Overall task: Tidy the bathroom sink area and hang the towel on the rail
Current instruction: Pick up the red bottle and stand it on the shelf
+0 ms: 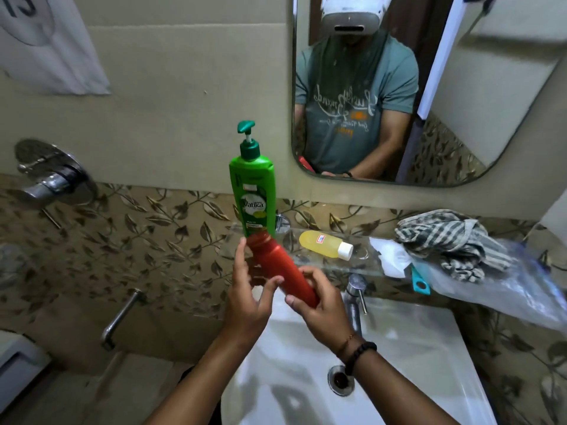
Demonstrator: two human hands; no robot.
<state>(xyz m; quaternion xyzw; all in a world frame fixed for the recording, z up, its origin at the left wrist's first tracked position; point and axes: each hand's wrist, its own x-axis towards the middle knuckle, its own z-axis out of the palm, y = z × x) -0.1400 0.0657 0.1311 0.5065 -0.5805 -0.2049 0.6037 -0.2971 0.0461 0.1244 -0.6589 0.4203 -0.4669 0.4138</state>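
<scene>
A red bottle (280, 266) is held tilted above the white sink (414, 357), its top pointing at the base of a green pump bottle (253, 191) that stands upright on the glass shelf (310, 259). My right hand (319, 305) grips the red bottle's lower end. My left hand (250, 289) touches its upper part with fingers spread. A yellow bottle (325, 244) with a white cap lies on its side on the shelf. A striped towel (445, 240) sits crumpled at the shelf's right end.
A clear plastic bag (503, 289) with a teal item (418, 282) and white paper (391, 256) lies under the towel. A chrome tap (354, 297) stands behind the basin. A mirror (399, 87) hangs above. Shower fittings (52, 176) and a spout (121, 317) are on the left wall.
</scene>
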